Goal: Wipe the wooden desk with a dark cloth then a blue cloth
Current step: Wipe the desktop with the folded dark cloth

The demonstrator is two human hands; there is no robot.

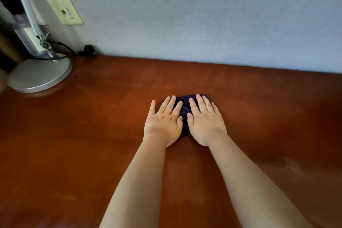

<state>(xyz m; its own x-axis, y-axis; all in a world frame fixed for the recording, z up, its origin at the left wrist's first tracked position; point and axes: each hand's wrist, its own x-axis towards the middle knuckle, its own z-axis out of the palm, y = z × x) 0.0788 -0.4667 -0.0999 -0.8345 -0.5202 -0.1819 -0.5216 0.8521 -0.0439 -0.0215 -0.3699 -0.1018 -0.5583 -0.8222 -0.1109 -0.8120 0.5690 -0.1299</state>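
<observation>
Fig.: head view, wiping w/ first cloth. Both hands lie flat, palms down, side by side on a bunched dark cloth (pixel 182 112) near the middle of the wooden desk (pixel 92 135), somewhat toward the wall (pixel 203 15). Left hand (pixel 163 123) covers the cloth's left part; its fingers are straight and slightly spread, w/ the little finger reaching past the cloth onto bare wood. Right hand (pixel 204 121) covers the right part, fingers likewise extended. Neither hand curls round or pinches the fabric: both press down on it w/ open palms. Only a narrow strip of cloth shows betw. the hands, plus a bit beyond the fingertips.

Surroundings: round silver lamp base (pixel 39 76) at far left of the desk, well apart from the hands, w/ its arm rising out of frame; a black cable (pixel 63 56) runs behind it to a plug by the wall; a pale wall plate (pixel 64 10) sits above.

Progress (judgement): the task is in its first stage, i.e. the dark-cloth pass. How much of the surface is already wiped cannot be told; the wood shows faint streaks and a lighter scuff at lower right (pixel 290 163), but these do not mark wiped vs. unwiped areas reliably. Left to do: finish the dark-cloth pass, incl. prob. the zone round the lamp, then the whole second pass. No blue cloth is in view.
</observation>
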